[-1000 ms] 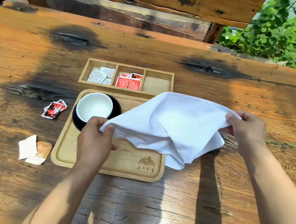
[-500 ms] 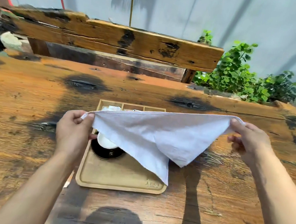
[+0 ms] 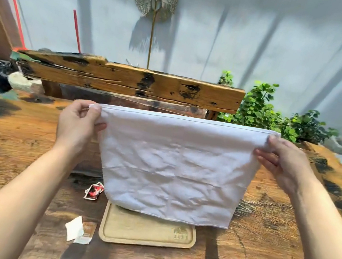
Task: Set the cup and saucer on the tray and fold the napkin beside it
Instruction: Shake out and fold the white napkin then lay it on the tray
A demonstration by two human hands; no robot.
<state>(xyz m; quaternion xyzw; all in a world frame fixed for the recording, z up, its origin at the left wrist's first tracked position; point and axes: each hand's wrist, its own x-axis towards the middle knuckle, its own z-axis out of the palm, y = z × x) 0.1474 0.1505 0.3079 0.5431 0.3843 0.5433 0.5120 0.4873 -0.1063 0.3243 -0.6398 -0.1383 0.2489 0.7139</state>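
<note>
Two hands hold the napkin [image 3: 170, 167] up by its top corners: left hand [image 3: 77, 123] pinched closed on the left corner, right hand [image 3: 281, 160] pinched closed on the right. A second ago the cloth sagged in a loose bundle over the tray; half a second ago it hung as a slanted triangle. Now the top edge is pulled taut and level and the cloth hangs flat as one creased sheet, clear of the desk [image 3: 259, 244].

The tray [image 3: 147, 233] lies on the desk below the napkin's bottom edge; only its near part shows. Cup and saucer, seen on the tray earlier, are now hidden behind the cloth, so their placement cannot be rechecked here.

Judgement: cup-and-saucer step likely done; the napkin is squared and ready for a first fold. It must come down beside the tray, not on it.

Loose packets [image 3: 94, 191] and torn paper scraps [image 3: 76, 228] lie on the desk left of the tray.
</note>
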